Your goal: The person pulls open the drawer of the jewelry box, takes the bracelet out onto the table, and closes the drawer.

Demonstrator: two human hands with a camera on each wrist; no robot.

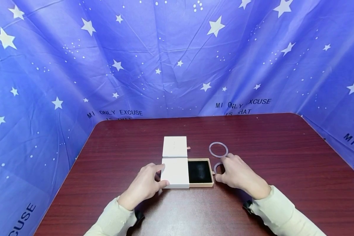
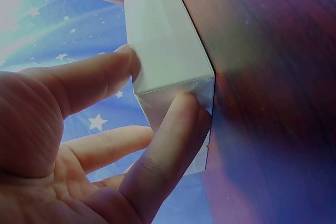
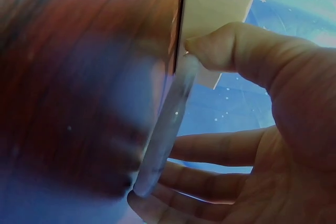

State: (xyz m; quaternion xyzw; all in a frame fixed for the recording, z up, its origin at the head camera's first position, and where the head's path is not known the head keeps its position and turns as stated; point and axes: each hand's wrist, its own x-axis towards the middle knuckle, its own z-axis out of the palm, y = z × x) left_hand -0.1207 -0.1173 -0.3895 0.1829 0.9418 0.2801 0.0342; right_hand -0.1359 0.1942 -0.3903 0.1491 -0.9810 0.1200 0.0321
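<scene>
A white slide-out box (image 1: pixel 175 173) lies on the table with its black-lined tray (image 1: pixel 200 171) pulled out to the right. My left hand (image 1: pixel 147 181) holds the closed end of its sleeve; the thumb is at the top edge in the left wrist view, and a finger (image 2: pixel 178 124) presses the end face. Beside the tray's pull tab, my right hand (image 1: pixel 237 172) grips a pale lilac bangle (image 3: pixel 165 129) across its width, thumb on one side and fingertips on the other. The hand hides part of this ring. A second bangle (image 1: pixel 210 150) lies just behind it.
Another white box (image 1: pixel 175 146), closed, with a small tab on its right side, lies directly behind the first. The dark red table (image 1: pixel 129 141) reaches back to a blue star-printed curtain (image 1: pixel 165 49), which also hangs along both sides.
</scene>
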